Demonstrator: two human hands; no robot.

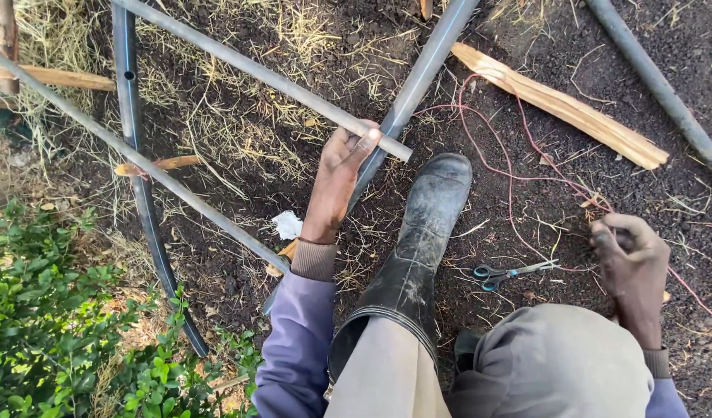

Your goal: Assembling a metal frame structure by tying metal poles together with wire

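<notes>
Crouched low, I stretch my left hand point(342, 174) forward, fingers wrapped around the grey pipe point(282, 81), while my right hand point(631, 259) curls, pinching red string point(511, 182).

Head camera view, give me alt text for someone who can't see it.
Seen from above, a person's left hand grips the end of a grey metal pipe over dark soil, while the right hand pinches red string. A black rubber boot stands between the hands, with scissors beside it, a split wood strip beyond and green plants at left.
</notes>
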